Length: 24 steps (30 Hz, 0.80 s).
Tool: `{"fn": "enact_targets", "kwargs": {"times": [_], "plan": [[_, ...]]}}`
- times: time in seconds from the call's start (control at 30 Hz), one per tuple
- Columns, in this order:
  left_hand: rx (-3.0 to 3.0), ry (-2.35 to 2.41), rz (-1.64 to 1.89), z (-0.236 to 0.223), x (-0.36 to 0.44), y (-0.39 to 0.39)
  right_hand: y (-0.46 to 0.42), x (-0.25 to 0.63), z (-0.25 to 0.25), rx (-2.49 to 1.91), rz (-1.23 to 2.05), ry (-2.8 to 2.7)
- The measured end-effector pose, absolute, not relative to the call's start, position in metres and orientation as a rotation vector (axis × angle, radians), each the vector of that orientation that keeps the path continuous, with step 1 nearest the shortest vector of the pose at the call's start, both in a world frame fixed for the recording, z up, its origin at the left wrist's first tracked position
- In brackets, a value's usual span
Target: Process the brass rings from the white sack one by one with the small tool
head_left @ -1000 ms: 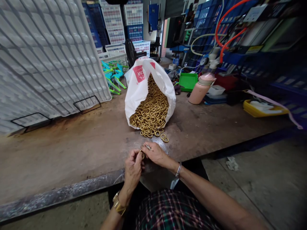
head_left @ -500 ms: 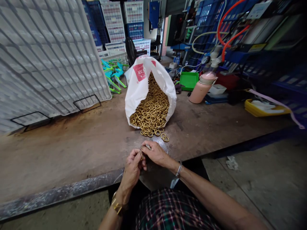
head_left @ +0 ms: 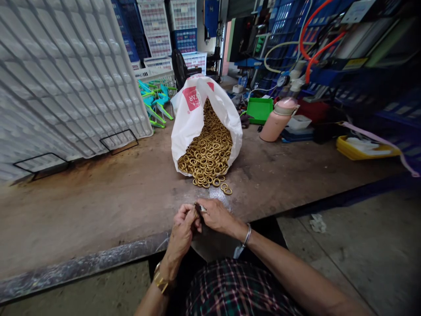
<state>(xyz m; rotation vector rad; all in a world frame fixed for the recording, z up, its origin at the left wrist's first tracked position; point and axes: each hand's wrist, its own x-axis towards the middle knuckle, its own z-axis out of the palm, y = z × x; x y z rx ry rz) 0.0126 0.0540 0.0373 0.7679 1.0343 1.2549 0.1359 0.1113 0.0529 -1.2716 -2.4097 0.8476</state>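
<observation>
My left hand (head_left: 184,221) is closed in a pinch over the near edge of the workbench. A brass ring showed between its fingertips a moment ago; now it is mostly hidden. My right hand (head_left: 219,215) grips a small tool (head_left: 198,208) with a dark end and a pale part, touching the left fingertips. Its exact kind is too small to make out. Just beyond the hands lies a white plastic bag (head_left: 187,125) on its side, its mouth facing me. Brass rings (head_left: 210,151) fill it and spill onto the bench, with two overlapping rings (head_left: 226,188) at the front.
Ribbed white panels or trays (head_left: 72,79) lean at the left of the workbench (head_left: 98,206). Farther back are blue-green hangers (head_left: 158,103) and stacked crates (head_left: 159,30). A pink bottle (head_left: 276,123), a green tray (head_left: 259,109) and a yellow tray (head_left: 365,149) stand to the right.
My right hand has shifted slightly down and right, its tool turning so the dark end shows against the left fingertips. My left hand, the bag and the rings stay put.
</observation>
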Motion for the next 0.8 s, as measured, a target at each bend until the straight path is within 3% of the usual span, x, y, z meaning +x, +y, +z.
{"fn": "enact_targets", "kwargs": {"times": [0.8], "plan": [[0.726, 1.043, 1.199, 0.045, 0.010, 0.044, 0.105, 0.133, 0.057, -1.547, 0.537, -2.604]]}}
